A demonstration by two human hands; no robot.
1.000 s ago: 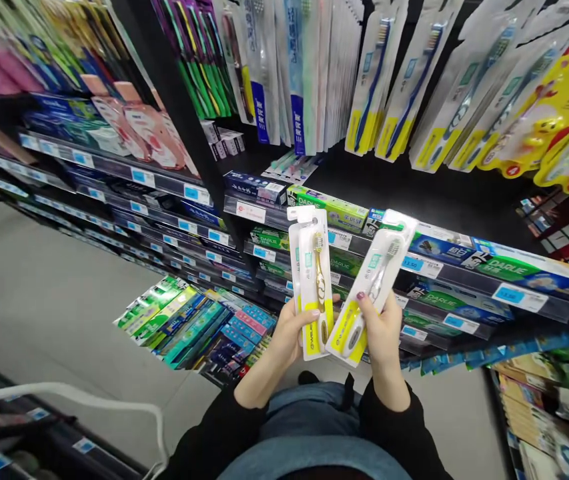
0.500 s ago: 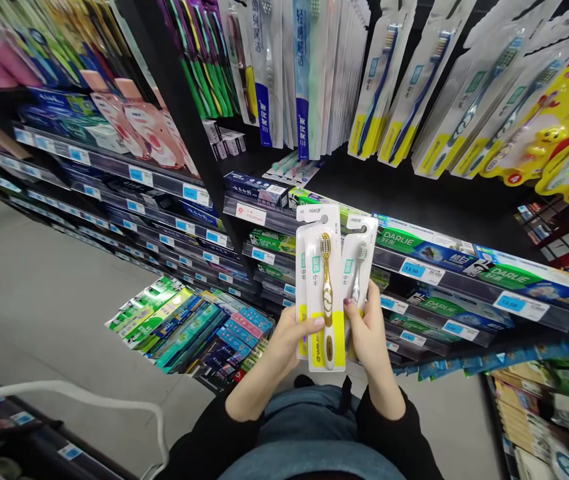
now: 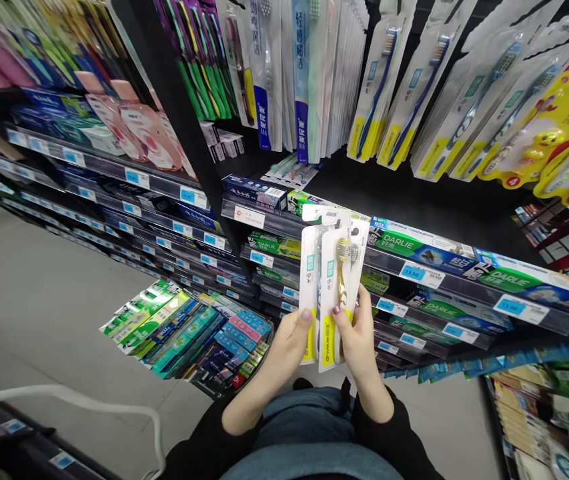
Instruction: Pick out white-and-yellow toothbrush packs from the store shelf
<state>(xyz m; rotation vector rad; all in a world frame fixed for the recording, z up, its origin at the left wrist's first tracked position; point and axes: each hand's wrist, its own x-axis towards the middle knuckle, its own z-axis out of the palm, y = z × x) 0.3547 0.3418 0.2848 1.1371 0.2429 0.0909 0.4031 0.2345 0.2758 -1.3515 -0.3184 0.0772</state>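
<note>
White-and-yellow toothbrush packs (image 3: pixel 329 343), overlapped, are held before the shelf (image 3: pixel 469 288). Left pack (image 3: pixel 309 293) is pinched by left hand (image 3: pixel 288 343); front gold-brush pack (image 3: pixel 329 297) by right hand (image 3: pixel 359 340). Lower edges best gripped lightly, labels (image 3: pixel 331 269) kept uncovered.

Gold-handled toothbrush pack (image 3: pixel 332 300): white card, yellow base, foremost, held near upright. Grey-bristled toothbrush pack (image 3: pixel 360 233) — partly covered behind it, at right. Left toothbrush pack (image 3: pixel 309 267) — white, yellow-based, near upright; brush colour apparently indistinguishable here.
</note>
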